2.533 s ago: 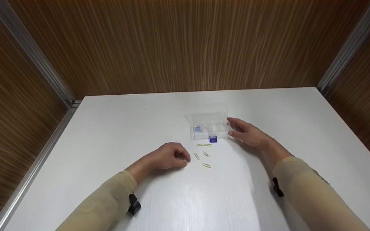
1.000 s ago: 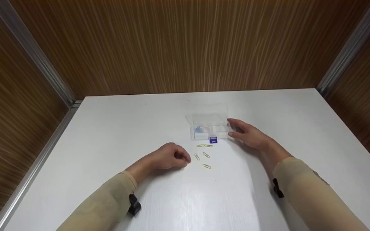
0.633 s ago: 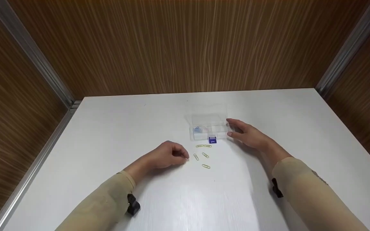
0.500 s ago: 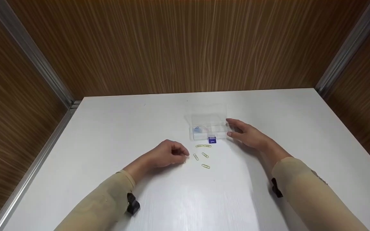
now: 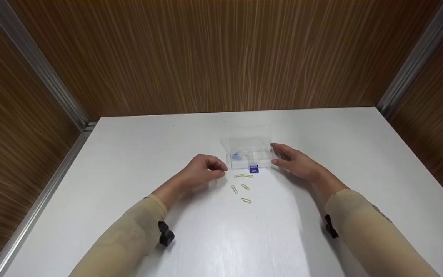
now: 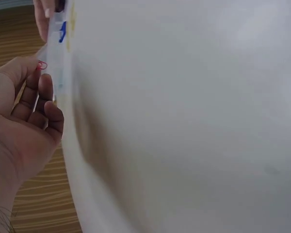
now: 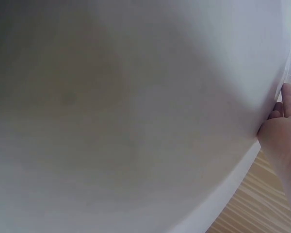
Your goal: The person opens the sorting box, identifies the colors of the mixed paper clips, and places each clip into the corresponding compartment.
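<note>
In the left wrist view my left hand (image 6: 26,111) pinches a small red paper clip (image 6: 42,65) between thumb and index finger. In the head view the same left hand (image 5: 202,171) hovers just left of the clear plastic box (image 5: 262,163), whose lid (image 5: 250,132) stands raised at the back. My right hand (image 5: 298,163) holds the box's right end, thumb toward the front and fingers toward the back. Blue clips (image 5: 236,156) lie in the left compartment, with something pale pink beside them. A purple-blue latch (image 5: 253,169) hangs at the box's front.
Several yellow paper clips lie in front of the box, among them one clip (image 5: 246,200) nearest the person. The white table (image 5: 144,146) ends at a wood-grain back panel (image 5: 221,57), with similar panels at both sides.
My left hand has lifted from the table beside the yellow clips and moved away from the person toward the box's left front corner. The right hand and box have stayed put.
</note>
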A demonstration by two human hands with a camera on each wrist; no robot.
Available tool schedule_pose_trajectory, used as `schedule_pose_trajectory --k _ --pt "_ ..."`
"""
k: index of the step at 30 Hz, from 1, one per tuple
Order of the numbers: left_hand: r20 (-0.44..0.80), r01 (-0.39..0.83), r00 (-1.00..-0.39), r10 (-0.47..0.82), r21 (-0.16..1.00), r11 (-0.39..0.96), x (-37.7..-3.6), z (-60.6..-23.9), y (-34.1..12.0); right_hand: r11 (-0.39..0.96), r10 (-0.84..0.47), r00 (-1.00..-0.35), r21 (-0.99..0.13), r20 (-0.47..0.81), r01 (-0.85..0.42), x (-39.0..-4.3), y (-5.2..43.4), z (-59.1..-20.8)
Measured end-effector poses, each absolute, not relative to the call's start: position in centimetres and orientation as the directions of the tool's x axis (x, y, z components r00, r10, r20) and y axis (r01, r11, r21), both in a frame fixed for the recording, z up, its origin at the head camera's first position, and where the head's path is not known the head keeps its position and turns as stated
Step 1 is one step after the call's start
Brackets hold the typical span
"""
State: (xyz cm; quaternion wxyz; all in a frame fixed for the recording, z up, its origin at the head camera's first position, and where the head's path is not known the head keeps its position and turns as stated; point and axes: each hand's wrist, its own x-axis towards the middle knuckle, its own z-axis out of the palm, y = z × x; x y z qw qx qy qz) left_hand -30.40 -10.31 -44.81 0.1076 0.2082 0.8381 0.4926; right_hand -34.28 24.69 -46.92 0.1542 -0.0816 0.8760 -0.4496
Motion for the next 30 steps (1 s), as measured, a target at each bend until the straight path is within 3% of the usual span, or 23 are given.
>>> schedule_pose_trajectory --k 12,30 --pt "0.105 0.252 -0.932 0.347 0.876 0.412 -33.3 -42.4 -7.0 0.586 -0.3 -0.938 -0.81 -0.173 -0.038 -33.9 24.3 -46.7" --pt "0.145 0.222 -0.962 0.231 0.909 0.354 -35.9 -43.2 -4.6 0.565 -0.27 -0.94 -0.825 -0.207 0.02 -34.1 23.9 -47.0"
